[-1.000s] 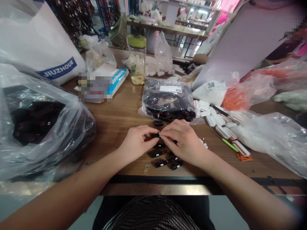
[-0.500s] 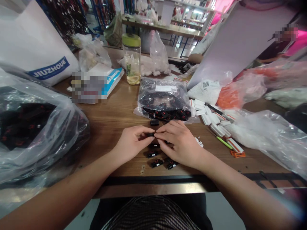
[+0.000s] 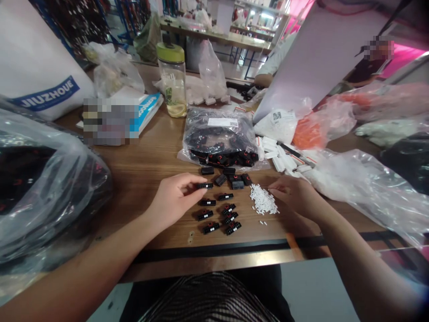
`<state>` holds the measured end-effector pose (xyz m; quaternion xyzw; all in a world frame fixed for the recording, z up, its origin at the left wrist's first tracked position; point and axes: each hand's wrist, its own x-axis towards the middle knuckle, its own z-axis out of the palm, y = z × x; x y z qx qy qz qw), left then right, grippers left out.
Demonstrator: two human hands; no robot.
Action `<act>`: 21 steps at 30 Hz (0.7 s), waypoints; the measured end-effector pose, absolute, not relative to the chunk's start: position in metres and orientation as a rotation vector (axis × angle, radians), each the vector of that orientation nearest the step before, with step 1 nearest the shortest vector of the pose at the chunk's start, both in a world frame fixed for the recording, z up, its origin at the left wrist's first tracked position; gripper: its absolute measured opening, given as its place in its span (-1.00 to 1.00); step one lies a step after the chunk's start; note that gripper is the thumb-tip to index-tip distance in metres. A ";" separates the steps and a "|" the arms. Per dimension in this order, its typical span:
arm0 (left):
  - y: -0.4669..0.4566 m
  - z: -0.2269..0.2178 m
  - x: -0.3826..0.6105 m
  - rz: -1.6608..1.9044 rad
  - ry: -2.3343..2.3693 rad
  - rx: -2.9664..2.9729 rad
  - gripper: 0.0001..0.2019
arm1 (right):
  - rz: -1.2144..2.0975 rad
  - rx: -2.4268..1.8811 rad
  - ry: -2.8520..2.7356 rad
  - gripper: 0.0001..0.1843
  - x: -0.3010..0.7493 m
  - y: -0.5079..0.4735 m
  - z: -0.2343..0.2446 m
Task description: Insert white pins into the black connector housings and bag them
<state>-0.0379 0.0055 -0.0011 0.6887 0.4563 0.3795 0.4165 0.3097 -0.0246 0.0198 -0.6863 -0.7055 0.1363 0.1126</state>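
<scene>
Holding one black connector point(image 3: 201, 185) between thumb and fingertips, your left hand point(image 3: 172, 196) sits just left of the loose parts on the wooden table point(image 3: 137, 174), and a white spot shows on that connector's face. Your right hand point(image 3: 296, 195) is over at the right edge of a single pile of small white pins point(image 3: 263, 200), thumb and forefinger drawn close together at the tips; you cannot tell from here whether they grip a pin. The pile holds too many pins to count, but two separate pins point(image 3: 263, 222) lie just off its near side. Between your hands, seven connectors with white spots point(image 3: 211, 228) lie on the table in two rough columns: three on the left, four on the right. Farther off, six plain black connectors point(image 3: 220, 180) are grouped loosely, one of them a little apart at the left. Just beyond those lies one clear bag of black parts point(image 3: 197, 134), bearing one white label point(image 3: 223, 122). A second, larger plastic bag point(image 3: 95, 174) with black parts inside stands at the far left of your forearm. You have one bottle point(image 3: 172, 80) with a green lid beyond the table's middle, and one heap of white strips point(image 3: 279, 158), uncounted because they overlap, on the far right.
</scene>
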 end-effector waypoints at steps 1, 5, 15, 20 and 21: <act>0.005 -0.001 -0.038 0.948 1.151 1.730 -0.81 | 0.393 -2.056 -2.049 -0.79 0.310 -0.025 0.017; 0.005 -0.002 -0.040 0.921 1.173 1.722 -0.80 | 0.333 -2.226 -2.007 -0.71 0.314 -0.020 0.013; 0.005 -0.002 -0.041 0.906 1.184 1.729 -0.78 | 0.569 -1.920 -1.996 -0.74 0.324 -0.016 0.013; 0.005 -0.002 -0.041 0.914 1.200 1.730 -0.78 | 0.558 -1.940 -2.010 -0.76 0.325 -0.017 0.012; 0.005 -0.002 -0.041 0.917 1.195 1.732 -0.78 | 0.547 -1.966 -1.989 -0.76 0.326 -0.017 0.012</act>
